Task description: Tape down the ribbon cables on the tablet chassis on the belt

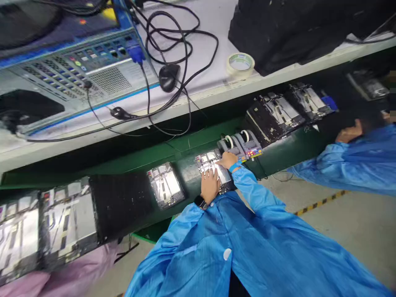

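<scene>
An opened tablet [223, 175] with its silvery battery and inner parts bare lies on the green bench in front of me. My left hand [210, 184] rests flat on its lower left part, fingers spread, a dark watch on the wrist. At the tablet's upper right, my right hand [228, 160] touches the inner parts with its index finger stretched out and the others curled in. Whatever those fingers may hold is too small to make out. Two grey tape dispensers [239, 146] stand just beyond my right hand. Another opened tablet [166, 185] lies to the left.
More opened tablets [69, 218] line the bench at left, and a stack of them [275, 113] stands at right. A co-worker's blue sleeve [355, 161] reaches in from the right. The shelf above holds a computer case [108, 78], looped black cables [185, 45] and a tape roll [240, 64].
</scene>
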`<state>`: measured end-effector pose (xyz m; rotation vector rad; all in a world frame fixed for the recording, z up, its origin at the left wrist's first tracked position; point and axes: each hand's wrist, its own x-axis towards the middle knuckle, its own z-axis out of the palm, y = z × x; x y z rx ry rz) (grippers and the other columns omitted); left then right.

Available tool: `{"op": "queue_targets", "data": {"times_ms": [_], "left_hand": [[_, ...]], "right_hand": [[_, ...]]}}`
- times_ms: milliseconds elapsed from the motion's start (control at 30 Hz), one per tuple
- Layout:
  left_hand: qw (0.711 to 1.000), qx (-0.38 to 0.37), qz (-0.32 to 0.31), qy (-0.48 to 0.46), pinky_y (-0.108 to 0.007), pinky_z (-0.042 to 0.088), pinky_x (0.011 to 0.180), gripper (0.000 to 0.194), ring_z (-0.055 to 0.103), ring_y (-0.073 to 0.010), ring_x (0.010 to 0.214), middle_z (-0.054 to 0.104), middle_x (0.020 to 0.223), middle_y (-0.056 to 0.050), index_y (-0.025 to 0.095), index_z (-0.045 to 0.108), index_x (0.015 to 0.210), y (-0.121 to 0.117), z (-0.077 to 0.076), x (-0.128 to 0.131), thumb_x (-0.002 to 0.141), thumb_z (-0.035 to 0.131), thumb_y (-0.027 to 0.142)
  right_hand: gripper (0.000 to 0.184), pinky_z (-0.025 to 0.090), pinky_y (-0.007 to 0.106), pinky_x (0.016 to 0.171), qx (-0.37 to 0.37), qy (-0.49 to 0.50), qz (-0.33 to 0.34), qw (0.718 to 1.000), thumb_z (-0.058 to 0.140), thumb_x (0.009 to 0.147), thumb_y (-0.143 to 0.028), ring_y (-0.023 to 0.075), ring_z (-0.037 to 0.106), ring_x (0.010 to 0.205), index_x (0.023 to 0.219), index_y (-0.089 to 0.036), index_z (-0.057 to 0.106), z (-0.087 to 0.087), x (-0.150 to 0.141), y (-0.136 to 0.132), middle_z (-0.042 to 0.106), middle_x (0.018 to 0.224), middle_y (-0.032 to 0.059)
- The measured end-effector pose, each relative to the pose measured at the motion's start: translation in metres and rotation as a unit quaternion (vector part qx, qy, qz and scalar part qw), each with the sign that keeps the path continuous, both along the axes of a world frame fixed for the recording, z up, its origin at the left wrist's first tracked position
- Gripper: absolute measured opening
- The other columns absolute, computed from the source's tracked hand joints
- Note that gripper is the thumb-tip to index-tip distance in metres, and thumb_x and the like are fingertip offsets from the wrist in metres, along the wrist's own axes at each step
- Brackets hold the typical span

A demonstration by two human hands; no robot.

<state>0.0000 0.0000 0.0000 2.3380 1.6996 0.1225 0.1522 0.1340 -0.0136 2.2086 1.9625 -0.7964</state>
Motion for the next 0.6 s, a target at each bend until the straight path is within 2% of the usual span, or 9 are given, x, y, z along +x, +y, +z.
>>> {"op": "queue_targets", "data": {"times_ms": [67,133,167,233,300,367,467,500,600], "left_hand": [[1.0,0.004,-0.001,-0.013,-0.055,0.034,0.119,0.058,0.043,-0.0349,0.144,0.049,0.153,-0.018,0.015,0.043,0.154,0.0,0.0,-0.003,0.1,0.047,0.036],[1.0,0.007,-0.002,-0.025,-0.055,0.03,0.122,0.058,0.035,-0.0339,0.15,0.042,0.16,-0.017,0.015,0.041,0.155,0.0,-0.001,-0.005,0.101,0.046,0.035],[1.0,0.008,-0.002,-0.03,-0.055,0.027,0.124,0.059,0.03,-0.0332,0.153,0.037,0.163,-0.017,0.014,0.04,0.156,0.001,-0.002,-0.006,0.101,0.046,0.035],[0.999,0.007,-0.001,-0.038,-0.055,0.022,0.127,0.062,0.021,-0.0323,0.157,0.029,0.167,-0.017,0.011,0.037,0.157,0.002,-0.005,-0.005,0.101,0.044,0.035],[0.999,0.002,0.001,-0.043,-0.054,0.02,0.128,0.063,0.017,-0.0317,0.159,0.026,0.169,-0.017,0.008,0.034,0.158,0.002,-0.008,-0.004,0.101,0.042,0.036],[0.999,-0.003,0.003,-0.048,-0.054,0.019,0.129,0.064,0.015,-0.031,0.159,0.025,0.169,-0.016,0.008,0.032,0.159,0.002,-0.01,-0.002,0.102,0.041,0.036],[0.999,-0.008,0.008,-0.047,-0.054,0.017,0.13,0.064,0.015,-0.03,0.159,0.026,0.169,-0.015,0.01,0.031,0.16,0.003,-0.01,-0.001,0.102,0.041,0.036],[0.999,-0.009,0.009,-0.047,-0.054,0.017,0.13,0.064,0.015,-0.0297,0.16,0.026,0.169,-0.016,0.01,0.031,0.16,0.003,-0.009,-0.002,0.102,0.04,0.036],[0.999,-0.011,0.0,-0.05,-0.054,0.016,0.13,0.063,0.013,-0.0286,0.16,0.025,0.169,-0.016,0.01,0.032,0.159,0.001,-0.006,-0.006,0.103,0.04,0.037]], "right_hand": [[0.04,0.05,0.031,0.079,0.054,0.05,-0.042,0.996,0.078,0.078,-0.055,0.0282,0.071,0.094,0.074,-0.016,0.071,-0.006,0.027,-0.024,0.076,0.088,0.0156],[0.039,0.05,0.03,0.075,0.105,0.114,-0.143,0.978,0.07,0.084,-0.054,0.0242,0.07,0.085,0.069,-0.018,0.067,-0.015,0.057,-0.047,0.074,0.078,0.0108],[0.039,0.05,0.028,0.071,0.141,0.161,-0.226,0.95,0.068,0.086,-0.054,0.0221,0.069,0.078,0.068,-0.019,0.065,-0.021,0.074,-0.057,0.072,0.072,0.0081],[0.037,0.048,0.026,0.058,0.182,0.239,-0.423,0.855,0.069,0.083,-0.052,0.0181,0.063,0.063,0.067,-0.02,0.06,-0.036,0.107,-0.074,0.066,0.061,0.0037],[0.034,0.043,0.024,0.047,0.178,0.275,-0.54,0.775,0.07,0.082,-0.049,0.0139,0.054,0.05,0.069,-0.02,0.058,-0.05,0.136,-0.081,0.062,0.057,0.0005],[0.03,0.04,0.022,0.042,0.148,0.326,-0.577,0.734,0.071,0.081,-0.045,0.0107,0.049,0.044,0.073,-0.02,0.057,-0.062,0.154,-0.079,0.063,0.059,-0.0003],[0.025,0.041,0.018,0.04,0.111,0.433,-0.579,0.682,0.078,0.075,-0.035,0.0081,0.051,0.044,0.077,-0.018,0.061,-0.074,0.163,-0.067,0.066,0.063,0.0],[0.024,0.042,0.018,0.04,0.106,0.455,-0.577,0.67,0.079,0.073,-0.032,0.0076,0.051,0.044,0.079,-0.017,0.062,-0.078,0.162,-0.063,0.066,0.063,-0.0004],[0.02,0.041,0.016,0.039,0.121,0.458,-0.58,0.663,0.079,0.071,-0.026,0.0065,0.049,0.042,0.079,-0.016,0.064,-0.086,0.159,-0.059,0.06,0.056,-0.004]]}}
